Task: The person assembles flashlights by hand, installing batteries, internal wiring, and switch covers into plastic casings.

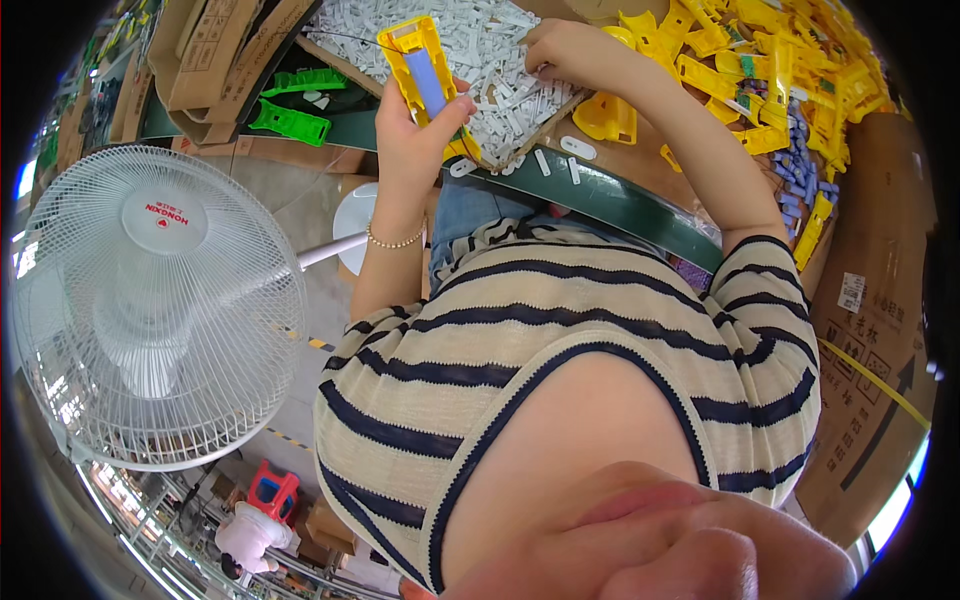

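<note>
My left hand point(418, 130) is closed round a yellow plastic housing point(405, 42), with the thumb along its side. Inside the housing lies a lavender cylindrical cell point(428, 82), and a thin dark wire runs from the top end. Over a heap of small white plastic parts point(505, 110), my right hand point(580, 55) has its fingers bent down and drawn together at the right part of the heap. Whatever lies between those fingertips is too small to make out.
Yellow housings point(760, 60) are piled at the right, with lavender cells point(795, 165) beside them. Two green housings point(290, 122) lie left of the white heap. A large fan point(160, 300) stands at my left. Cardboard boxes point(870, 270) flank the right side. A person point(245, 540) is far behind.
</note>
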Demonstrator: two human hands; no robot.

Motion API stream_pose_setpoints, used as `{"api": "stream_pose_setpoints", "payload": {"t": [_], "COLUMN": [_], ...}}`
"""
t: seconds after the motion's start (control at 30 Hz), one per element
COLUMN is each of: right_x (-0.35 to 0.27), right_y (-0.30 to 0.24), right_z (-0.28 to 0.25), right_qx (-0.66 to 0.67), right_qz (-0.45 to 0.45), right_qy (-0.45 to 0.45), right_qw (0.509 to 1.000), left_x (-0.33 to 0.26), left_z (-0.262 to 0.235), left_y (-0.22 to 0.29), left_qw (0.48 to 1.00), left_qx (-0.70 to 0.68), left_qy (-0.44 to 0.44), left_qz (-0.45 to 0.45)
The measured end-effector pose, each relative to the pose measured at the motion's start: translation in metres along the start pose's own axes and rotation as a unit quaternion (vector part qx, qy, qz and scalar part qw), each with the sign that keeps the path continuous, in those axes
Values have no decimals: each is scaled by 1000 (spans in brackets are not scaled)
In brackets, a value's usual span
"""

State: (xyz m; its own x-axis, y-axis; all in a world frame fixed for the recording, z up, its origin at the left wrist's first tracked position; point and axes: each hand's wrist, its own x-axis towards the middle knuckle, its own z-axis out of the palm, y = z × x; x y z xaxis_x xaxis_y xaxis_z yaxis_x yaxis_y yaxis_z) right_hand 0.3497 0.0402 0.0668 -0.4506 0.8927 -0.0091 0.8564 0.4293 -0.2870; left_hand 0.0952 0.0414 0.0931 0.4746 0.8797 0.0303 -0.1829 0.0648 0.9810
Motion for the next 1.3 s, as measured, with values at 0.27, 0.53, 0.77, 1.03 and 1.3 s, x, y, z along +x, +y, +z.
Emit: {"api": "stream_pose_setpoints", "payload": {"t": [0.27,0.53,0.77,1.03,1.3], "right_x": [-30,-51,-81,-98,-99], "right_y": [-59,-71,-73,-52,-52], "right_z": [-41,-22,-44,-38,-55], "right_qx": [327,311,362,293,387], "right_qz": [38,63,130,248,289], "right_qy": [184,406,291,315,392], "right_qw": [926,857,876,868,783], "left_x": [16,33,27,27,25], "left_z": [35,69,86,92,101], "left_y": [-1,-16,-9,-12,-22], "left_qw": [998,998,999,993,977], "left_qx": [-33,-60,-12,18,54], "left_qy": [-11,-18,-44,-98,-205], "left_qz": [53,-20,-5,-62,-3]}}
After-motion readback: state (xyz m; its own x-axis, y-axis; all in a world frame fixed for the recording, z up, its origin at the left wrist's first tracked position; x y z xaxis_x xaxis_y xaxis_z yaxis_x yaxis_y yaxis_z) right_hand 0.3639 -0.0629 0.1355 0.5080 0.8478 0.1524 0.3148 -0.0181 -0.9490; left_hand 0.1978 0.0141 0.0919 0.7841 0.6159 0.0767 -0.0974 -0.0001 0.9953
